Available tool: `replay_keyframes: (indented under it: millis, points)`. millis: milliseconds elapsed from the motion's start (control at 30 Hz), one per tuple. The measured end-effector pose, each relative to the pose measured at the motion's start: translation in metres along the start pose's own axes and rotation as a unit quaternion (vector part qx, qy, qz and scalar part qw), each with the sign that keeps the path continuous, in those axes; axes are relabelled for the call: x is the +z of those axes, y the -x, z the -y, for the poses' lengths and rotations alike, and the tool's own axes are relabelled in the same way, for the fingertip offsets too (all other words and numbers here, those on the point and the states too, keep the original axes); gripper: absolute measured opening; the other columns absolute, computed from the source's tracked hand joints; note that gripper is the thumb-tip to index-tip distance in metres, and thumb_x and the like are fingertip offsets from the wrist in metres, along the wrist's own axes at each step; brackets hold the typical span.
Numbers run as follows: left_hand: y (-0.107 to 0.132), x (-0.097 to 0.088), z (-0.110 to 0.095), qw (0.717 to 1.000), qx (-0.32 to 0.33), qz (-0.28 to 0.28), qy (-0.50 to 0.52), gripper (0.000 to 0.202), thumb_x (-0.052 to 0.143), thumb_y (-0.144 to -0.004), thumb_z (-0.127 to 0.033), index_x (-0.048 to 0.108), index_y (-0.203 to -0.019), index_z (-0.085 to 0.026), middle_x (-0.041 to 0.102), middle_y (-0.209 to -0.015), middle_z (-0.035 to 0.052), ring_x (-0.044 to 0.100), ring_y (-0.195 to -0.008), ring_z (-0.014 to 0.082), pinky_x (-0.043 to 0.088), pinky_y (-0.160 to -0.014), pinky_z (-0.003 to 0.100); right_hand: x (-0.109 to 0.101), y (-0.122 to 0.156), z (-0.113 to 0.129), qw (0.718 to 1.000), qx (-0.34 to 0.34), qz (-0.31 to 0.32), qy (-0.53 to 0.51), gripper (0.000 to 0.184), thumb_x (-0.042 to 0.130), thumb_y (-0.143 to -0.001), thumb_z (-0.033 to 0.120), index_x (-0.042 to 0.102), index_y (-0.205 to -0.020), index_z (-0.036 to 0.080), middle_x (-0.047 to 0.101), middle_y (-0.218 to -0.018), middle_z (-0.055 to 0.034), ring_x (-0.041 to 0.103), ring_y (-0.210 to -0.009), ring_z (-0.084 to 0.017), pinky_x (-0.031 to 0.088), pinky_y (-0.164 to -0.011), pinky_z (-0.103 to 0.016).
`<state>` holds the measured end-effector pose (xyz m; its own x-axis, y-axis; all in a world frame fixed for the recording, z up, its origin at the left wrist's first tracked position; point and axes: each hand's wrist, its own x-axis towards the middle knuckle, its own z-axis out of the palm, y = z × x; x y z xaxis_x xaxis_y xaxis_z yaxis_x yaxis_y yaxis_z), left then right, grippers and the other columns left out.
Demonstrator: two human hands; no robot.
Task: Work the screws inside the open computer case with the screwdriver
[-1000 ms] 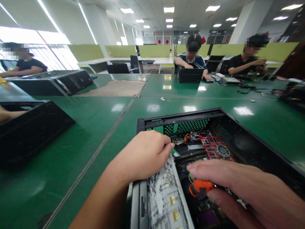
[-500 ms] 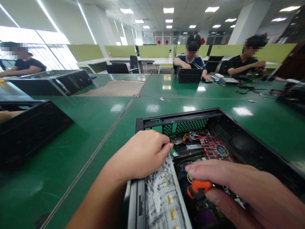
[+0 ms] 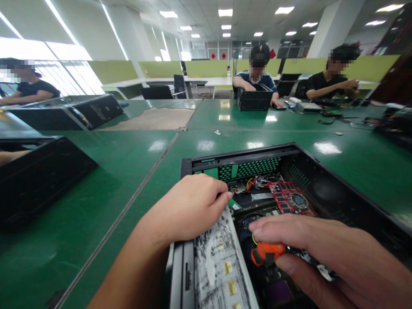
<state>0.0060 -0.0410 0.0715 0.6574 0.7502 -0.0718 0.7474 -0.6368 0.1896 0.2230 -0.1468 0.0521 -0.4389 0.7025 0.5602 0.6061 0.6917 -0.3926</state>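
An open black computer case (image 3: 350, 201) lies right in front of me on the green table. My left hand (image 3: 199, 206) is closed, fingers curled over the far end of a whitish panel (image 3: 214, 274) with black smears and several yellow patches, along the case's left side. Inside the case, my right hand (image 3: 309, 244) grips a screwdriver by its orange and black handle (image 3: 267, 253), thumb and fingers around its top. The shaft and tip are hidden. Beyond the fingers is a red circuit board (image 3: 283, 193) with a small round fan (image 3: 298, 200). Coloured wires (image 3: 249, 184) run near the perforated wall.
Another opened case (image 3: 41, 180) sits at the left, with a person's forearm in it. Across the green table (image 3: 138, 171), one person works at a black case (image 3: 254, 100); another sits at the right by loose parts and cables (image 3: 334, 118). A small white piece (image 3: 218, 132) lies mid-table.
The view has shifted very slightly. Both hands keep the same grips and places, with no clear movement of the screwdriver.
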Motion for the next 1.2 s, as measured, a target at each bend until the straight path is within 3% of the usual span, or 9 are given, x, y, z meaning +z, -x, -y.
replay_keyframes:
  millis: [200,333,467,600,767,1200]
  points:
    - [0.000,0.001,0.001,1.000,-0.003,0.000,0.006,0.042,0.043,-0.100,-0.040,0.070,-0.076,-0.019,0.071,-0.077,0.0052,0.067,-0.074,0.0193,0.045,-0.069,0.031,0.001,0.001,-0.002,1.000,-0.014,-0.013,-0.018,0.012,0.063,-0.094,0.028,0.071,-0.103,0.027,0.081,-0.092,-0.0006,0.078,-0.080,-0.016,0.063,-0.073,-0.017]
    - [0.000,0.001,0.001,1.000,-0.002,0.003,-0.003,0.041,0.041,-0.100,-0.039,0.068,-0.076,-0.020,0.071,-0.077,0.0044,0.066,-0.074,0.0192,0.044,-0.069,0.031,0.002,0.000,-0.007,0.998,-0.054,-0.020,-0.024,0.028,0.057,-0.093,0.022,0.071,-0.117,0.028,0.081,-0.099,-0.0008,0.079,-0.084,-0.016,0.063,-0.072,-0.019]
    - [0.000,0.002,0.002,1.000,0.002,0.006,-0.008,0.041,0.039,-0.101,-0.038,0.066,-0.075,-0.021,0.070,-0.077,0.0041,0.065,-0.073,0.0187,0.043,-0.068,0.030,-0.001,0.002,-0.006,0.999,0.012,-0.039,0.011,0.037,0.057,-0.091,0.015,0.066,-0.125,0.026,0.078,-0.116,-0.0007,0.077,-0.100,-0.017,0.061,-0.088,-0.021]
    - [-0.003,0.002,0.002,1.000,0.004,0.006,-0.009,0.040,0.039,-0.100,-0.038,0.064,-0.075,-0.021,0.068,-0.075,0.0031,0.063,-0.070,0.0176,0.041,-0.065,0.029,-0.004,-0.003,-0.004,0.997,0.059,-0.039,0.026,0.036,0.056,-0.091,0.008,0.065,-0.123,0.021,0.076,-0.121,0.0007,0.072,-0.110,-0.009,0.050,-0.103,-0.014]
    - [-0.005,0.002,0.002,1.000,-0.001,0.019,-0.011,0.042,0.038,-0.100,-0.041,0.061,-0.073,-0.021,0.067,-0.074,0.0031,0.063,-0.071,0.0180,0.040,-0.065,0.029,-0.004,-0.014,-0.005,0.996,0.077,-0.043,0.029,0.029,0.053,-0.095,0.008,0.067,-0.117,0.019,0.079,-0.111,0.0024,0.072,-0.102,-0.003,0.048,-0.096,-0.005]
    - [-0.004,0.001,0.002,1.000,-0.012,0.021,-0.017,0.041,0.037,-0.101,-0.040,0.061,-0.074,-0.021,0.067,-0.075,0.0031,0.064,-0.074,0.0186,0.041,-0.068,0.030,0.000,-0.014,-0.006,0.994,0.101,-0.019,0.023,0.029,0.050,-0.098,0.011,0.066,-0.118,0.024,0.077,-0.112,0.0043,0.071,-0.100,-0.003,0.048,-0.093,-0.006]
